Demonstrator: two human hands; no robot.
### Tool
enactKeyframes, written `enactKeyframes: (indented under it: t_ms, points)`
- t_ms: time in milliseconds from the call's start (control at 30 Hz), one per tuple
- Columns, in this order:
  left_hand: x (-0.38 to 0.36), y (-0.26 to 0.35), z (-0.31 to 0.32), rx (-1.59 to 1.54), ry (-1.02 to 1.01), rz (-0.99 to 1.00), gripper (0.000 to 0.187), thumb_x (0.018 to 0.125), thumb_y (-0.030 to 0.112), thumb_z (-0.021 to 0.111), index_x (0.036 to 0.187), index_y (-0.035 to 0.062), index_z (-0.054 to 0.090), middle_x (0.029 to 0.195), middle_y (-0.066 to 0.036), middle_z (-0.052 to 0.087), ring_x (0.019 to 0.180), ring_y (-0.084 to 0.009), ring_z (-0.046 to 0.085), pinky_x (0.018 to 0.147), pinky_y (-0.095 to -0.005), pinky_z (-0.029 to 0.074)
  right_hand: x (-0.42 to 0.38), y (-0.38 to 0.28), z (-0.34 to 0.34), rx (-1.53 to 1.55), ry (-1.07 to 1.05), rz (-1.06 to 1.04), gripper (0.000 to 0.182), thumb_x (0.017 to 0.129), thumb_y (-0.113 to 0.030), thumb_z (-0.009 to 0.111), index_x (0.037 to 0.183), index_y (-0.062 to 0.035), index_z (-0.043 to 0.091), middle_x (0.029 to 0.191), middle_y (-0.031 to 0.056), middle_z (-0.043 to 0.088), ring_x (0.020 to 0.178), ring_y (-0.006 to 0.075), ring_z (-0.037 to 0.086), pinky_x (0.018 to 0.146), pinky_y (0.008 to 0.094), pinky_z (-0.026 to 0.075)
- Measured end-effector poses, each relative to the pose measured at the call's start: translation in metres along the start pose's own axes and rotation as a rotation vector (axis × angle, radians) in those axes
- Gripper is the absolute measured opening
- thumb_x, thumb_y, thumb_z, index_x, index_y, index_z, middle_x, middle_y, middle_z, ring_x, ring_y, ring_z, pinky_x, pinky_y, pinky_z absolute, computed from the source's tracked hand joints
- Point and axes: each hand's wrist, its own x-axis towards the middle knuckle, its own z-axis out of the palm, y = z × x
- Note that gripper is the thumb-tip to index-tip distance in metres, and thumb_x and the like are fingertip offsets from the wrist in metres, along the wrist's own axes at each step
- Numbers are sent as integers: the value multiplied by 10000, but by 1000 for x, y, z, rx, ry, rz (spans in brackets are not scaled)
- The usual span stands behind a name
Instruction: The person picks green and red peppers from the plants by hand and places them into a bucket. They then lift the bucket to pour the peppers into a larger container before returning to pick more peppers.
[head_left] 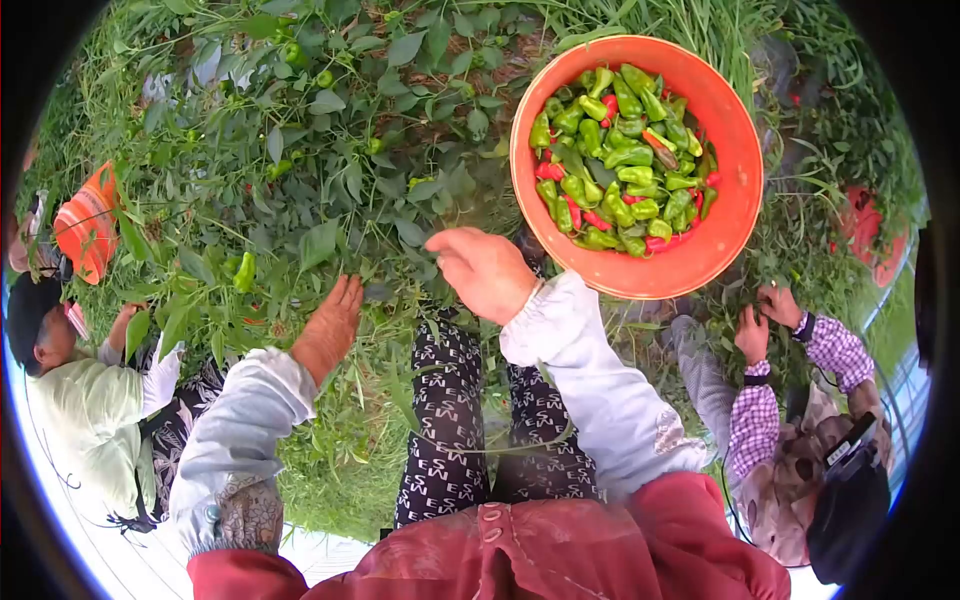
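Note:
My left hand [330, 328] reaches into the leaves of the pepper plants [330, 190], its fingers stretched out and close together. No pepper shows in it, though the foliage partly hides the fingertips. Over the plants in the middle, my right hand [487, 273] has its index finger bent and its thumb apart, with nothing visible between them. Just right of that hand stands an orange bucket [737, 190], holding many green peppers [628, 155] and several red ones. A green pepper [245, 272] hangs on a plant left of my left hand.
A co-worker [90, 410] crouches at the left near another orange bucket [90, 225]. At the right, a second co-worker in plaid sleeves [755, 425] has both hands at the plants. A red container [862, 230] lies beyond. Tall grass [690, 20] grows behind my bucket.

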Motion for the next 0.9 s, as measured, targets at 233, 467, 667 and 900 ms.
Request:
enactKeyframes:
  t_ms: [233, 467, 667, 900]
  points:
    - [12, -12, 1, -183, 45, 8, 470, 868, 207, 447, 1323, 91, 426, 1433, -136, 307, 1356, -312, 201, 1116, -455, 108, 37, 165, 82, 324, 298, 546, 550, 756, -216, 673, 1213, 20, 477, 1076, 179, 604, 1010, 261, 579, 883, 368, 446]
    - [14, -14, 9, -652, 248, 58, 474, 814, 147, 512, 1281, 102, 443, 1319, -152, 421, 1305, -386, 273, 1097, -437, 197, 68, 97, 67, 1043, 350, 837, 764, 710, -115, 731, 1317, 60, 302, 1174, 156, 544, 1047, 225, 535, 926, 333, 399]
    - [19, -83, -55, -1342, 177, -3, 367, 740, 78, 565, 1105, 103, 548, 1014, -150, 589, 948, -330, 586, 841, -403, 468, 58, 108, 84, 1138, 309, 536, 509, 731, 16, 665, 1207, -28, 492, 1056, 62, 607, 951, 165, 573, 892, 307, 432]
    - [67, -126, -105, -814, 539, -460, 199, 741, 85, 589, 938, 56, 582, 915, -133, 615, 822, -287, 619, 716, -386, 505, 40, 103, 105, 1183, 399, 518, 441, 731, 88, 617, 1148, -38, 546, 1033, 60, 621, 922, 151, 581, 839, 292, 457]
